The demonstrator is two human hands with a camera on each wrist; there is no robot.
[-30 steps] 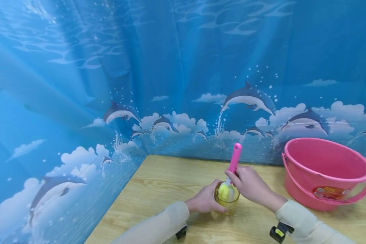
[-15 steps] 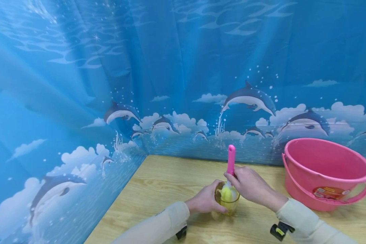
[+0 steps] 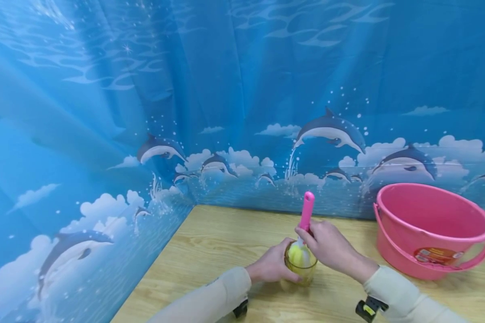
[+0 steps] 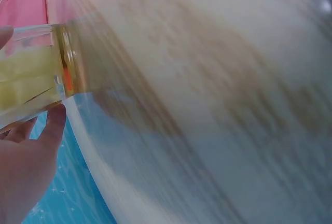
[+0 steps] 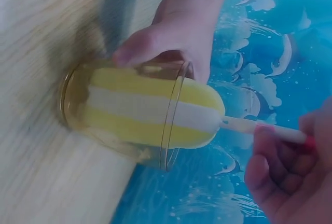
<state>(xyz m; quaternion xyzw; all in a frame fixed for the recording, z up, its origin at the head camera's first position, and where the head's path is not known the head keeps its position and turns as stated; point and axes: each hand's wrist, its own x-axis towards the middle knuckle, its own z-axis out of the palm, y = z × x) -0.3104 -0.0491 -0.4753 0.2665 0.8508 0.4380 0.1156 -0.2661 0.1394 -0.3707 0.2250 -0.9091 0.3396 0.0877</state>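
An amber see-through glass (image 3: pixel 304 272) stands on the wooden table, and my left hand (image 3: pixel 271 264) grips it round its left side. Inside it sits the yellow and white striped sponge head of a cup brush (image 5: pixel 150 109), its rounded top sticking out past the rim. My right hand (image 3: pixel 330 244) holds the brush at the lower part of its pink handle (image 3: pixel 307 210), which rises nearly upright with a slight lean to the right. In the right wrist view, curled fingers (image 5: pixel 270 154) wrap the handle where it meets the white stem. The left wrist view shows fingertips against the glass (image 4: pixel 31 73).
A pink bucket (image 3: pixel 396 255) with its handle hanging down at the front stands on the table at the right. Behind the table (image 3: pixel 210 233) hangs a blue curtain (image 3: pixel 242 89) printed with dolphins, which also runs along the left side.
The brush handle has swung left and then slightly back right, and the sponge head has shifted about inside the glass. My left hand and the glass have stayed in place.
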